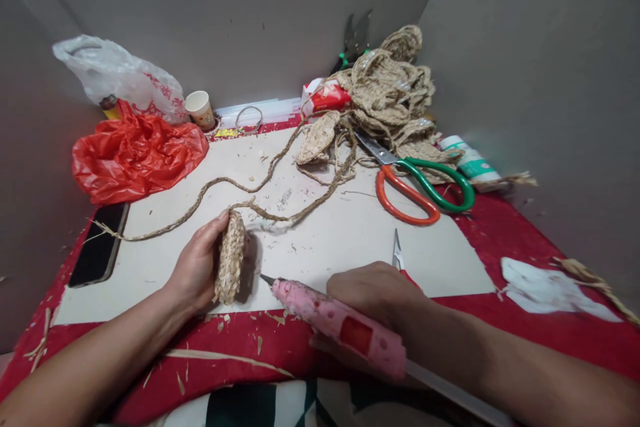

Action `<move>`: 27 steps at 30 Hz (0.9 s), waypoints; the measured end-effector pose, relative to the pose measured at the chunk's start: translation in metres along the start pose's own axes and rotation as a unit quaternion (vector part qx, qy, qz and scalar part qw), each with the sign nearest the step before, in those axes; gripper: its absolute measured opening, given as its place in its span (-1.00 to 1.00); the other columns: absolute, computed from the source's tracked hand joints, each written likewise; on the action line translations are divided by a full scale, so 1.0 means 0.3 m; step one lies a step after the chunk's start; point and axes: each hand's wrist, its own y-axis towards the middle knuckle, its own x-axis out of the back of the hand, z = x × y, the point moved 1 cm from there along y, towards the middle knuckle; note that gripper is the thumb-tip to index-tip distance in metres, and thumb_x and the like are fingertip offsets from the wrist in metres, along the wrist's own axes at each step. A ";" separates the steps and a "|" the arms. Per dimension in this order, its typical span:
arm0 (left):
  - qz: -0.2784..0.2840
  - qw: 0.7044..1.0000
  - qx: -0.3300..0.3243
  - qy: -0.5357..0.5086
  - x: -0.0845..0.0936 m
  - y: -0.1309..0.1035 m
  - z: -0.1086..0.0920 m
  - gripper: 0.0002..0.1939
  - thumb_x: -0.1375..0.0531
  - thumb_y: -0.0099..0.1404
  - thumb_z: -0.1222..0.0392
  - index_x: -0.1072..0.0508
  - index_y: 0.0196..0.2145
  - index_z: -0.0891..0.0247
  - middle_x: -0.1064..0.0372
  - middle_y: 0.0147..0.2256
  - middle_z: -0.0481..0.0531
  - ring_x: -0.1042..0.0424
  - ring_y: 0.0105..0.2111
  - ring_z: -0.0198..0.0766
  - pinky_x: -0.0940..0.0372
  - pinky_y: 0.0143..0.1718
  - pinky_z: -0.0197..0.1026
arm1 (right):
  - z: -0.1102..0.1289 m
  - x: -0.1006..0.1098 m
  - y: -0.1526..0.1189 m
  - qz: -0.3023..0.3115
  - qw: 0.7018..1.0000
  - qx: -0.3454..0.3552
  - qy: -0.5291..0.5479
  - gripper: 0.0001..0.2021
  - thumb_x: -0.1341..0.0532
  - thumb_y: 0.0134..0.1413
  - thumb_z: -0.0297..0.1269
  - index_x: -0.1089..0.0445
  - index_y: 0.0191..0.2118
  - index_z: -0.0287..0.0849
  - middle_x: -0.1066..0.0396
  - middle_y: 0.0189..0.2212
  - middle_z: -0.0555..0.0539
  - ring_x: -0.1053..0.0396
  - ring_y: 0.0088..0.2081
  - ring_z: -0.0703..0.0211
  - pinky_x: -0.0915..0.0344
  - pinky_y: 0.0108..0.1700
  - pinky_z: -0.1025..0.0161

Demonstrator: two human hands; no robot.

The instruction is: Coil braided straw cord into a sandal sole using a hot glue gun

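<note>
My left hand [197,263] grips a small coiled piece of braided straw [231,260], held on edge above the front of the white board. A length of straw braid [280,218] runs from the top of that piece back toward the pile. In my right hand [360,287] is a pink hot glue gun [340,327], its dark nozzle pointing left at the straw piece, a short gap apart from it. A clear glue stick [450,393] sticks out of the gun's back end. The fingers on the gun's handle are mostly hidden.
Large scissors [415,180] with green and orange handles lie at the right, before a pile of straw braid [390,93]. Small scissors [399,253] are behind my right hand. A phone [100,247], red plastic bag [140,153] and paper cup [199,110] stand left. Tissue [550,287] lies right.
</note>
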 end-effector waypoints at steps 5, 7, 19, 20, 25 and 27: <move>-0.061 0.987 -0.143 0.030 0.031 -0.002 -0.053 -0.70 -0.39 0.00 0.05 -0.47 -0.42 0.30 -0.37 -0.56 -0.09 -0.31 -0.59 -0.37 -0.22 -0.58 -0.36 | -0.008 -0.007 0.031 -0.004 0.987 -0.075 -0.144 -0.95 -0.18 0.00 -0.38 -0.29 -0.43 -0.18 -0.33 -0.50 -0.01 -0.24 -0.50 0.20 0.04 -0.46 0.26; -0.048 0.984 -0.167 0.028 0.034 -0.011 -0.059 -0.70 -0.39 0.00 0.05 -0.46 -0.42 0.30 -0.36 -0.55 -0.09 -0.30 -0.58 -0.38 -0.22 -0.57 -0.37 | -0.002 -0.012 0.035 0.007 0.980 -0.087 -0.176 -0.91 -0.21 0.05 -0.30 -0.33 -0.35 -0.20 -0.39 -0.40 -0.07 -0.33 -0.38 0.10 -0.10 -0.38 0.23; 0.042 0.957 -0.250 0.142 0.078 -0.074 -0.062 -0.75 -0.27 0.21 0.00 -0.40 -0.34 0.25 -0.20 -0.52 -0.15 -0.16 -0.54 -0.42 -0.14 -0.51 -0.38 | 0.146 0.155 0.123 -0.232 0.957 0.115 -0.134 -0.68 -0.17 0.21 -0.33 -0.25 0.07 -0.24 -0.42 -0.04 -0.23 -0.38 -0.03 0.02 -0.35 0.00 0.09; 0.044 0.951 -0.261 0.160 0.079 -0.082 -0.062 -0.74 -0.25 0.23 -0.01 -0.40 -0.34 0.25 -0.20 -0.51 -0.14 -0.15 -0.52 -0.41 -0.15 -0.49 -0.37 | 0.144 0.158 0.158 -0.254 0.948 0.142 -0.131 -0.62 -0.17 0.20 -0.35 -0.20 0.12 -0.24 -0.40 0.00 -0.25 -0.36 0.02 0.01 -0.33 0.04 0.07; 0.052 0.925 -0.311 0.210 0.062 -0.104 -0.054 -0.72 -0.20 0.27 -0.01 -0.37 -0.42 0.26 -0.15 -0.50 -0.13 -0.11 -0.49 -0.39 -0.14 -0.46 -0.36 | 0.092 0.125 0.307 -0.265 0.943 0.187 -0.070 -0.51 -0.16 0.15 -0.42 -0.08 0.18 -0.17 -0.45 -0.11 -0.19 -0.44 -0.11 0.07 -0.40 -0.07 0.10; 0.053 0.922 -0.316 0.217 0.055 -0.100 -0.054 -0.73 -0.19 0.28 0.00 -0.37 -0.42 0.26 -0.13 -0.51 -0.13 -0.10 -0.49 -0.38 -0.13 -0.47 -0.36 | 0.073 0.106 0.328 -0.272 0.943 0.190 -0.037 -0.60 -0.14 0.14 -0.45 -0.15 0.10 -0.15 -0.46 -0.28 -0.09 -0.46 -0.30 0.16 -0.42 -0.22 0.21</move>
